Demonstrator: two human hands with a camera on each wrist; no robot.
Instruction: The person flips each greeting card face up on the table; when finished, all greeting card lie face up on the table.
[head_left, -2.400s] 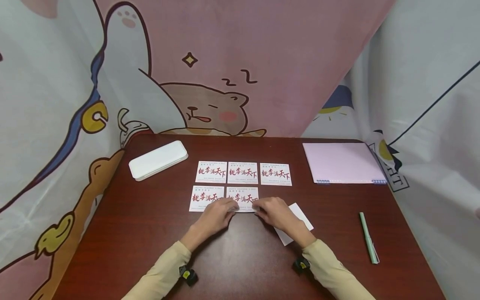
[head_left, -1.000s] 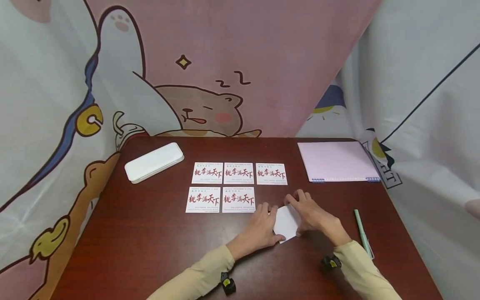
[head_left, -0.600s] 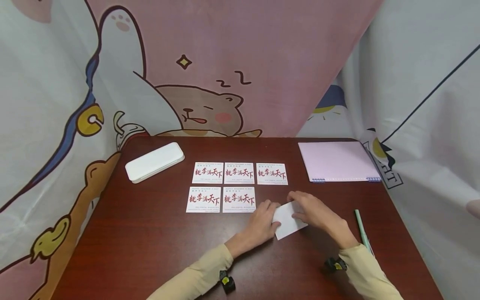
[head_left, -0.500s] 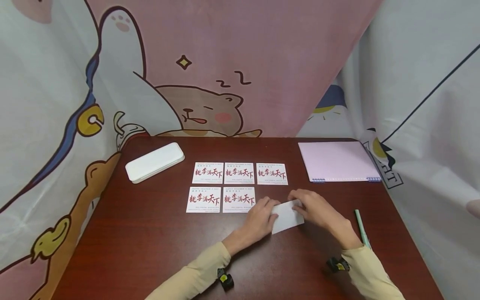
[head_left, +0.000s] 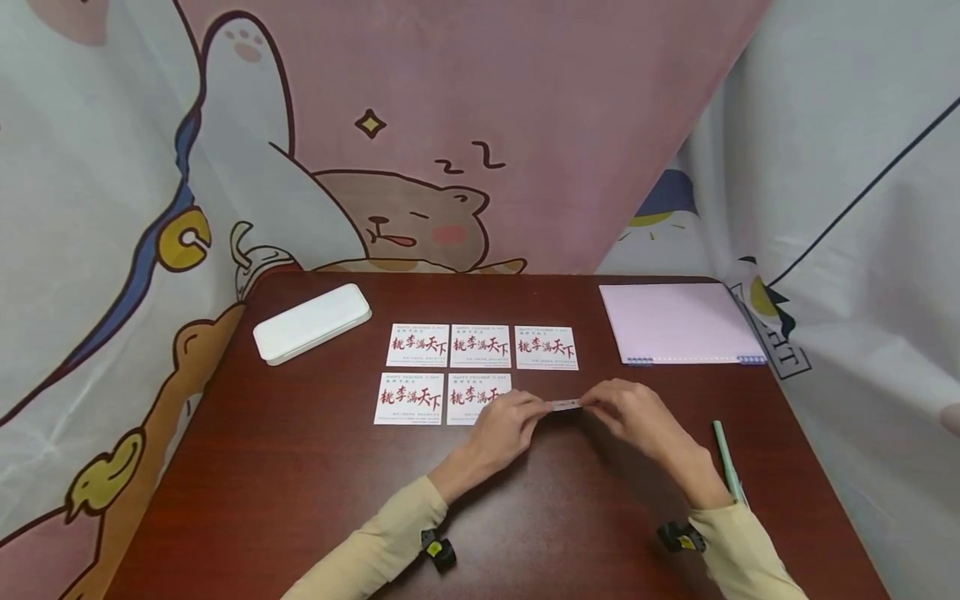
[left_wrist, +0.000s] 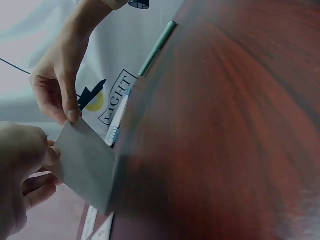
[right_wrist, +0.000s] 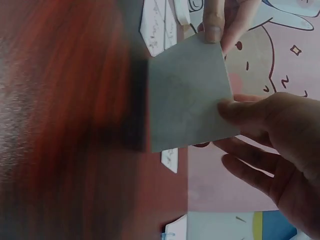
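Between the two hands a square white card point(head_left: 566, 405) stands nearly on edge, seen as a thin strip in the head view. My left hand point(head_left: 495, 433) pinches its left side and my right hand point(head_left: 645, 421) pinches its right side, thumbs on the near face. Both wrist views show that near face of the card point(right_wrist: 185, 100) blank, its lower edge close over the table. Printed cards with red characters lie flat in two rows: three behind, including the rear right card point(head_left: 547, 347), and two in front. My left hand partly covers the front right card point(head_left: 468, 400).
At the back left of the dark wooden table point(head_left: 300, 475) lies a white case point(head_left: 312, 323). A pink spiral notebook point(head_left: 682, 323) is at the back right, and a green pen point(head_left: 727, 461) near the right forearm. Patterned curtains point(head_left: 570, 133) surround the table.
Both hands moved off the front right printed card to the blank-faced card on its right. They gripped that card, turned it, and tipped it up from lying flat to standing on edge.
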